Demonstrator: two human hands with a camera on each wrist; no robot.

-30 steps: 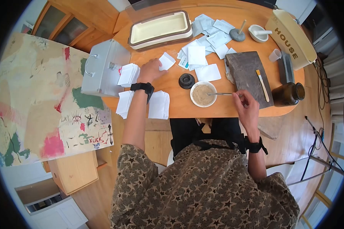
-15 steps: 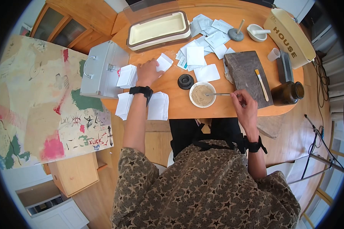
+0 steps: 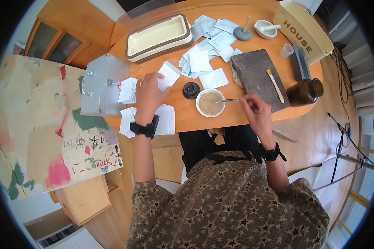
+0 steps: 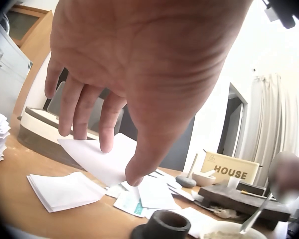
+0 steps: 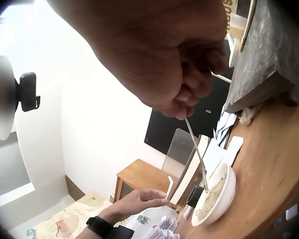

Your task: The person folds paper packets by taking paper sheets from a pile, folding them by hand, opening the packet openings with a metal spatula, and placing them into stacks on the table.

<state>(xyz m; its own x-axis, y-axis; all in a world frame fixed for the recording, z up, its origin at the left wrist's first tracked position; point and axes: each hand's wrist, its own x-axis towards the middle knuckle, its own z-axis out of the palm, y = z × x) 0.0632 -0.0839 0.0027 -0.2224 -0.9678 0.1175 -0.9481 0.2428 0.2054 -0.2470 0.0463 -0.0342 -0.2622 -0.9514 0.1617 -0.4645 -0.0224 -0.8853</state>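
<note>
Above smooth wood (image 3: 186, 116), flat white paper (image 3: 169, 74), slim metallic utensil (image 3: 228, 100)

Held paper (image 3: 169, 74), plain white | bowl (image 5: 222, 209), white | powder (image 3: 209, 104), beige | utensil (image 3: 230, 100), silver | ring-shaped piece (image 3: 187, 95), black | sachets (image 3: 225, 25), pale blue | slab (image 3: 254, 79), dark grey | brush (image 3: 276, 88), yellow tip, pale handle | jar (image 3: 301, 93), dark brown | box (image 3: 316, 37), cream with brown lettering | tabletop (image 3: 187, 121), orange-brown | shirt (image 3: 228, 203), brown with tan and black stars | board (image 3: 33, 124), beige with pink, green and red patches
</note>
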